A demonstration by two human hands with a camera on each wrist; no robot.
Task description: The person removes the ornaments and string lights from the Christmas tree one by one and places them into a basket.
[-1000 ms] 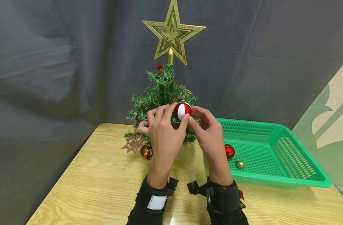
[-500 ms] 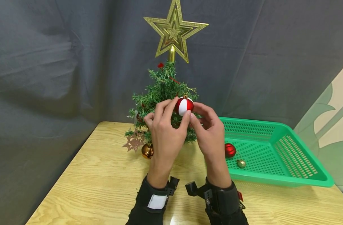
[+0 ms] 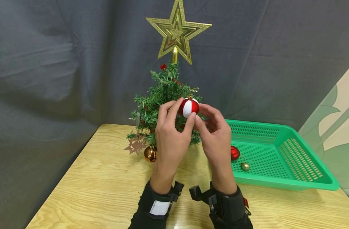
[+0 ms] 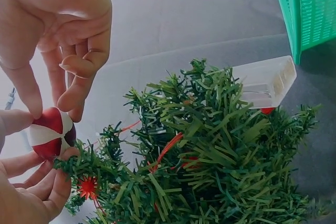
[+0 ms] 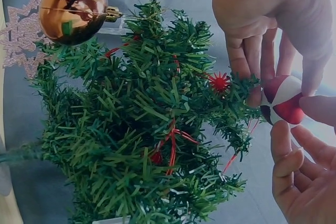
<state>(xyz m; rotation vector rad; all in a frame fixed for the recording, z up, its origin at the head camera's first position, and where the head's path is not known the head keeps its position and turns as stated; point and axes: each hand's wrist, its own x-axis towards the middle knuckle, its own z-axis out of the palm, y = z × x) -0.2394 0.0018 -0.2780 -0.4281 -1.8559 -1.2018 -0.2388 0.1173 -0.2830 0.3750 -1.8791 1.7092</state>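
A red and white Christmas ball (image 3: 189,107) with a gold cap is held upright in front of the tree's upper right side. My left hand (image 3: 172,136) pinches it from the left between thumb and fingertips. From the right, my right hand (image 3: 216,136) holds the same ball, its thumb tip next to the left thumb at the bottom. Behind both hands stands the small green Christmas tree (image 3: 163,89), topped by a gold star (image 3: 175,33). The right wrist view shows the ball (image 5: 283,100) close to the branch tips; its hanging loop is hard to make out.
A green basket (image 3: 286,184) at the right contains a red ball (image 3: 234,153) and a small gold ball (image 3: 245,166). Low on the tree's left hang a snowflake ornament (image 3: 136,144) and a shiny copper-gold ball (image 3: 150,154). A grey cloth (image 3: 62,63) covers the back.
Both hands have lifted the ball slightly and shifted it a little right, keeping their hold. The left hand's outer fingers have drawn in. The head view has tilted slightly.
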